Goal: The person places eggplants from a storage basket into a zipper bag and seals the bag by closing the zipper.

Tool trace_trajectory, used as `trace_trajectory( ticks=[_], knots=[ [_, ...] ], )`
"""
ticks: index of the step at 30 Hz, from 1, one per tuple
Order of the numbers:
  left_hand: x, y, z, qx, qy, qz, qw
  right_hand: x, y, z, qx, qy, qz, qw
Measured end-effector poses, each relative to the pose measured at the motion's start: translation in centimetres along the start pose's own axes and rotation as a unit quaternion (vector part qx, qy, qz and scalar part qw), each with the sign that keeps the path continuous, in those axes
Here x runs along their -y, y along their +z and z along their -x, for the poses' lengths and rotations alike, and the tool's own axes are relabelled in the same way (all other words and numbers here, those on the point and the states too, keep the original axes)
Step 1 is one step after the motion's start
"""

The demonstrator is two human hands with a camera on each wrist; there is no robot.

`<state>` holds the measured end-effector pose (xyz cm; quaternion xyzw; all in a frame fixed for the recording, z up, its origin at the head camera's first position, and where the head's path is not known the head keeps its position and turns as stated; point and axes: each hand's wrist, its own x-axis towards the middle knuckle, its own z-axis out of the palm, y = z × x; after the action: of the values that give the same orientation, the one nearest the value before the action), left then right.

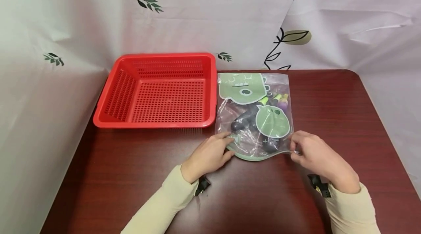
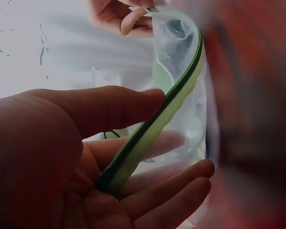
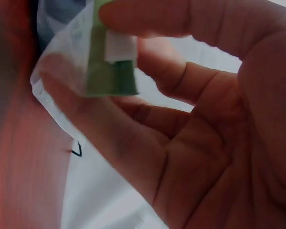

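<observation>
A clear zip bag with green cartoon prints lies on the table, its pale green zip edge toward me. Through the plastic show dark, rounded things with bright green ends, and a purple one with a yellowish end; their kind is unclear. My left hand pinches the left part of the zip edge, thumb on the green zip strip and fingers behind it. At the right corner, my right hand pinches the strip's end beside a small white slider. The strip bows between both hands.
A red plastic basket with perforated walls stands just left of the bag, nothing visible inside. Behind the brown table hangs a white cloth with leaf prints, which also runs along both sides.
</observation>
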<state>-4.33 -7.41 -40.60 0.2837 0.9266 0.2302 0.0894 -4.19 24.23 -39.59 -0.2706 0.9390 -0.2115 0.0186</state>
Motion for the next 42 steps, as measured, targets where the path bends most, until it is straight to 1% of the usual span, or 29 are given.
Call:
trace_trajectory(
  ticks=[2,6,11,14,18,20,23,28,31,34,36,42],
  knots=[
    [0.2,0.3,0.3,-0.002,0.002,-0.004,1.0,-0.1,0.2,0.1,0.007,-0.009,0.006,0.9999],
    [0.6,0.5,0.8,-0.007,0.008,0.007,0.9999,-0.2,0.3,0.5,0.034,0.002,0.01,0.9994],
    [0.9,0.4,1.3,-0.001,0.011,0.021,0.9997,-0.4,0.5,1.0,0.065,0.009,-0.007,0.9978],
    [1.1,0.4,1.7,-0.001,0.022,0.015,0.9996,-0.4,0.7,1.2,0.092,0.02,-0.014,0.9954],
    [1.2,0.5,2.2,-0.008,0.026,-0.002,0.9996,-0.4,1.0,1.3,0.101,0.023,-0.006,0.9946],
    [1.2,0.6,2.5,-0.014,0.023,-0.017,0.9995,-0.4,1.2,1.3,0.101,0.019,-0.004,0.9947],
    [1.2,0.8,2.7,-0.021,0.018,-0.034,0.9991,-0.4,1.4,1.4,0.113,0.028,-0.005,0.9932],
    [1.1,1.0,2.9,-0.025,-0.009,-0.033,0.9991,-0.5,1.5,1.5,0.138,0.059,-0.005,0.9887],
    [1.2,1.1,2.9,-0.028,-0.016,-0.037,0.9988,-0.6,1.5,1.5,0.143,0.061,-0.005,0.9878],
    [1.2,1.1,2.9,-0.032,-0.015,-0.045,0.9984,-0.6,1.3,1.5,0.13,0.046,-0.006,0.9903],
    [1.4,1.1,2.9,-0.028,-0.013,-0.047,0.9984,-0.7,1.0,1.6,0.118,0.034,-0.01,0.9923],
    [1.6,0.4,2.8,-0.011,0.005,-0.036,0.9993,-0.9,-0.1,1.6,0.047,0.013,-0.001,0.9988]
  ],
)
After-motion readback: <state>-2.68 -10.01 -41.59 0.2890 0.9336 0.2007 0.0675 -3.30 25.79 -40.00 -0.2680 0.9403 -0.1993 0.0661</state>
